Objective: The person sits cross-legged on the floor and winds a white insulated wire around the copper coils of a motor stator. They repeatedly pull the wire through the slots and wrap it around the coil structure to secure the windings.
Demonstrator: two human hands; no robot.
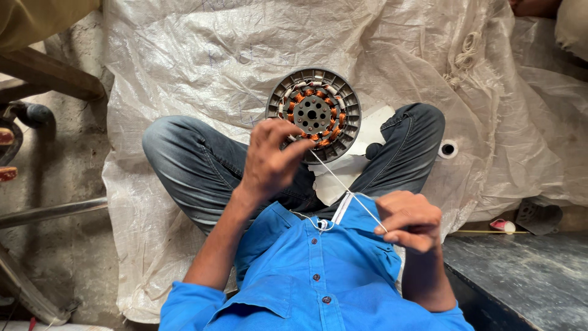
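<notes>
- The round motor stator, with copper windings, lies at upper centre of the frame on white woven sheeting between the person's knees.
- The left hand, at centre, has its fingertips closed against the stator's lower rim.
- The right hand, lower right, pinches a thin white string running taut up to the stator.
</notes>
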